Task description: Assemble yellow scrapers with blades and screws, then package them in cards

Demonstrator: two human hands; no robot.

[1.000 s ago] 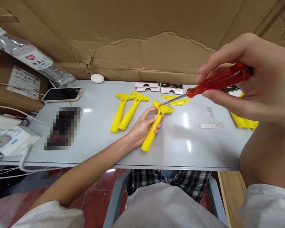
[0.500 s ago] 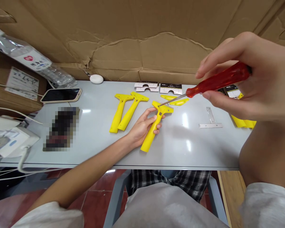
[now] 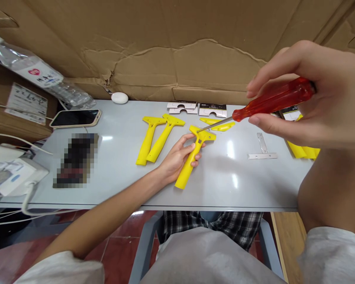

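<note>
The fingers of the left hand (image 3: 177, 159) are closed around a yellow handle (image 3: 185, 172), tilted above the bench (image 3: 130, 191) near its middle; those of the right hand (image 3: 322, 98) curve loosely about a red screwdriver (image 3: 273, 100), its tip at the handle's head. Cardboard (image 3: 171, 39) walls the bench's far side, with cards (image 3: 213, 110) before it. Two handles (image 3: 149, 142) lie left of the held one, two yellow strips (image 3: 223, 127) just beyond its head, two metal bars (image 3: 262, 156) to the right. The right hand partly hides more yellow pieces (image 3: 298, 150). A phone (image 3: 75, 118) lies far left, near a clear bottle (image 3: 45, 77) leaning before a carton (image 3: 2, 88); their contents cannot be told.
</note>
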